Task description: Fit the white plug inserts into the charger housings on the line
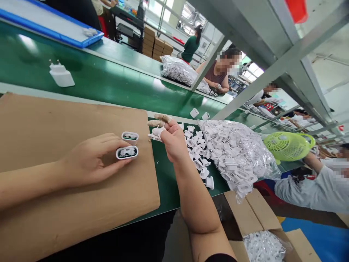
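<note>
My left hand rests over the cardboard sheet, thumb and fingers closed round a white charger housing. Its open end faces me, and parts show inside. Just behind it stands a second open housing. Off the right edge of the cardboard, my right hand pinches a white plug cap with pins. Some of its fingertips wear beige covers. Beside that hand, a pile of loose white plug caps lies on the green tabletop.
A clear bag of white parts borders the pile, with a green fan beyond. One finished-looking charger lies on the green belt. An open carton is below right. A metal post rises ahead; co-workers sit farther off.
</note>
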Tool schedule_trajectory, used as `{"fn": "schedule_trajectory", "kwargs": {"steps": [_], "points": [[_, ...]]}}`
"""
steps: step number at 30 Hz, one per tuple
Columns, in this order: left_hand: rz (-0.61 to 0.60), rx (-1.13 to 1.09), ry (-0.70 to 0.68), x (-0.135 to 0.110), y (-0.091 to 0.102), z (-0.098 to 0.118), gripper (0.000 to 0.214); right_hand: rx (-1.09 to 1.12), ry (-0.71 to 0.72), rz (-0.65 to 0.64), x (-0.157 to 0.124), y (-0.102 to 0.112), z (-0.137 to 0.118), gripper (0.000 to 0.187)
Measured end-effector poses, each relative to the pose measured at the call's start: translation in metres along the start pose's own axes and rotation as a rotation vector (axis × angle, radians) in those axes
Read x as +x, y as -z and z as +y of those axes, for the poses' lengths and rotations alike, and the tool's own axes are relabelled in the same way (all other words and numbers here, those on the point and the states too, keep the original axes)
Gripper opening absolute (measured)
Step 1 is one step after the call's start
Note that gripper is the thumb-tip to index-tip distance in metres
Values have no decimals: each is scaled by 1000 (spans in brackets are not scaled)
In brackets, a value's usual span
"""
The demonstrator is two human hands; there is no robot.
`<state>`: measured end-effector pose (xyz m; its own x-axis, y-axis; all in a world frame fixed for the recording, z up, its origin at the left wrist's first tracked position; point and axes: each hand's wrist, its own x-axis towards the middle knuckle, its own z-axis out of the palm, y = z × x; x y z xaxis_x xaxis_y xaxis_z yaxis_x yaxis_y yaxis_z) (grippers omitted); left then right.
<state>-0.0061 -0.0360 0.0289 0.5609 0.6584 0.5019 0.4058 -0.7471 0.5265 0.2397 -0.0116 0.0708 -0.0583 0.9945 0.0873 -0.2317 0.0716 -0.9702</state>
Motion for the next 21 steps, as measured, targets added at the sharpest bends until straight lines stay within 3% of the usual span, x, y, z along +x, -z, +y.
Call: {"fn": "schedule_trajectory", "kwargs": {"steps": [4, 6, 9, 13, 21], "points": [[-44, -31, 123, -17, -23, -16, 30, -205, -95, -225, -13, -6, -2, 37], [-29, -62, 165, -18, -27, -24, 39, -319, -75, -325, -20, -8, -3, 32], [-71, -161, 216, -16, -27, -27, 38, -684, 143, -356, -31, -10, -2, 16], [-74, -239, 231, -13, -25, -23, 33, -1196, 410, -400, -41, -12, 5, 24], [-72, -281, 191, -13, -28, -25, 24, -1433, 529, -520, -49, -23, 10, 32]]}}
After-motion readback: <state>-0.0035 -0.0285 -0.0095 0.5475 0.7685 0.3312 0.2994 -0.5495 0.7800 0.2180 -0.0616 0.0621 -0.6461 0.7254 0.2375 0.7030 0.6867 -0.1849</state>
